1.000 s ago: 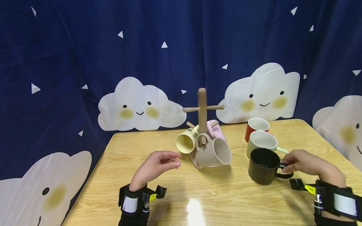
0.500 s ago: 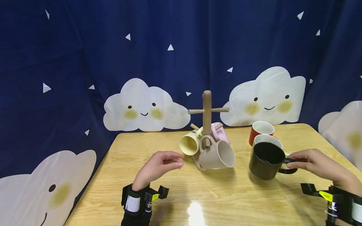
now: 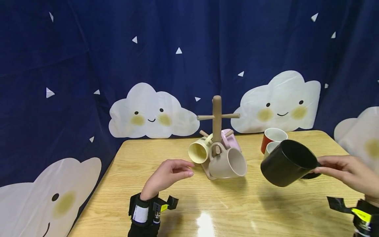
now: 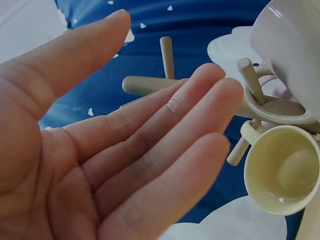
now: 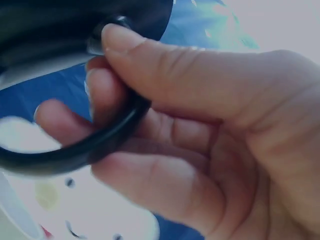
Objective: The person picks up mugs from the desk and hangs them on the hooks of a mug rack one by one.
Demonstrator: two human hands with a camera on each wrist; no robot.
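Note:
A black mug (image 3: 287,164) is tilted above the table at the right, its opening facing up and to the right. My right hand (image 3: 346,171) pinches its handle; in the right wrist view the thumb and fingers close around the black handle (image 5: 115,132). My left hand (image 3: 171,174) is held over the table with nothing in it, fingers extended and slightly bent, as the left wrist view (image 4: 130,150) shows. Just right of its fingertips is a wooden mug tree (image 3: 217,115). On its lower pegs hang a beige mug (image 3: 222,166), a cream-yellow mug (image 3: 196,151) and a pink mug (image 3: 232,141).
Behind the black mug stand a red mug (image 3: 265,141) with a white inside and a pale mug (image 3: 270,148), partly covered by it. Two upper pegs (image 3: 231,116) of the tree carry nothing. The wooden table (image 3: 142,151) ends at a dark blue curtain (image 3: 165,33) with clouds.
My right hand has lifted the black mug off the table, drawn it to the right and tipped it from upright. The left hand has hardly moved; the head view has shifted a little.

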